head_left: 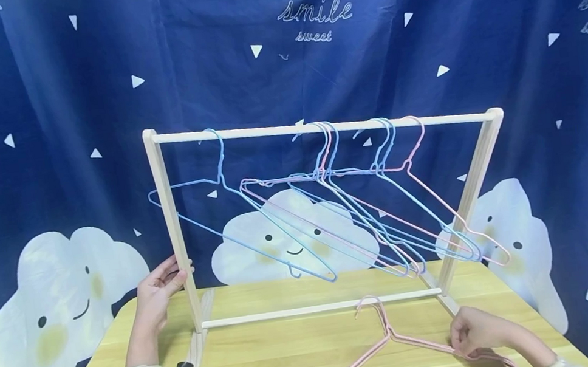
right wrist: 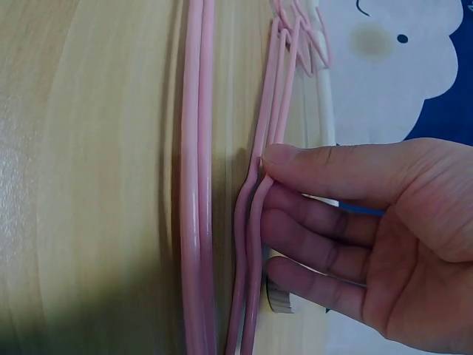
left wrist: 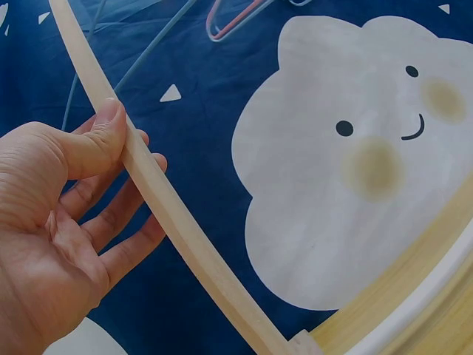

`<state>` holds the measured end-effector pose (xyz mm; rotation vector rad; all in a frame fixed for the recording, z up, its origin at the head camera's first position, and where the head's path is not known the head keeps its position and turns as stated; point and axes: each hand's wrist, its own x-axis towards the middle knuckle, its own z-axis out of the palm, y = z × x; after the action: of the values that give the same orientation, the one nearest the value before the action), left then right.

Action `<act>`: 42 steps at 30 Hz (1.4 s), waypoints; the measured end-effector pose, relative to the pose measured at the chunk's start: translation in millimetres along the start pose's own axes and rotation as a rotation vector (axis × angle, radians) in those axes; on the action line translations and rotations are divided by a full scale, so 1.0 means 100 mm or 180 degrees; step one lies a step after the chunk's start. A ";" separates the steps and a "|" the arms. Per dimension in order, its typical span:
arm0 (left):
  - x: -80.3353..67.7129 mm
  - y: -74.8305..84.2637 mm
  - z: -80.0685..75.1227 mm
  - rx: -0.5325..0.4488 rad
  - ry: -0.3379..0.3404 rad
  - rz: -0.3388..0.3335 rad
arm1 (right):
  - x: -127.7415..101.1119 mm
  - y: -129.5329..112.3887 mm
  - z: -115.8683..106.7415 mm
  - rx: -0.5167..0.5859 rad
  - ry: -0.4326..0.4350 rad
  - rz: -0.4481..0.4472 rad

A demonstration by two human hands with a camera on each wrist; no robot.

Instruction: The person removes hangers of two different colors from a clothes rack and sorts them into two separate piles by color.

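Note:
A light wooden hanger rack (head_left: 169, 211) stands on the table. My left hand (head_left: 156, 295) grips its left post; in the left wrist view the thumb lies on the near side of the post (left wrist: 177, 214) and fingers reach behind it. At the front right, my right hand (head_left: 480, 330) pinches the shoulder of a pink hanger (right wrist: 256, 222) between thumb and fingers. Other pink hangers (head_left: 367, 355) lie stacked with it on the table, hooks toward the rack's lower bar (head_left: 299, 312). The near part of the stack runs out of the head view.
Several blue and pink hangers hang from the rack's top bar (head_left: 265, 130): a blue hanger (head_left: 222, 168) alone at the left, the others clustered from the middle to the right. The wooden table (head_left: 249, 360) ends before a dark blue curtain (head_left: 238, 86) with clouds.

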<state>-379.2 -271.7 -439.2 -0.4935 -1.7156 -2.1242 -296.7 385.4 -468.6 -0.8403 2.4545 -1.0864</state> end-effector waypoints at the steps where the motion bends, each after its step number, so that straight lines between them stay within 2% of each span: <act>1: 0.00 0.00 0.00 -0.0010 -0.0003 0.0006 | 0.00 -0.01 0.00 0.0006 -0.0005 0.0005; 15: -0.01 -0.02 -0.02 0.0019 -0.0024 0.0027 | -0.01 -0.05 0.01 0.0080 -0.0028 0.0098; 23: -0.02 -0.02 -0.02 0.0035 0.0010 -0.0015 | -0.01 -0.07 0.00 0.0100 -0.0062 0.0013; 29: -0.03 -0.01 -0.01 0.0041 0.0020 -0.0058 | -0.02 -0.15 -0.04 -0.0070 -0.0003 -0.0008; 35: -0.03 -0.01 -0.01 0.0059 0.0036 -0.0067 | 0.02 -0.43 -0.14 -0.0328 -0.0042 -0.0299; 38: -0.03 -0.01 -0.01 0.0080 0.0034 -0.0057 | 0.04 -0.69 -0.20 -0.0471 -0.0082 -0.0499; 42: -0.02 -0.01 -0.02 0.0081 0.0018 -0.0051 | 0.06 -1.09 -0.30 -0.0461 -0.0283 -0.0848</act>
<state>-377.9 -273.0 -441.2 -0.4676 -1.7469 -2.1103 -275.0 339.9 -366.7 -1.2624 2.4181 -0.9393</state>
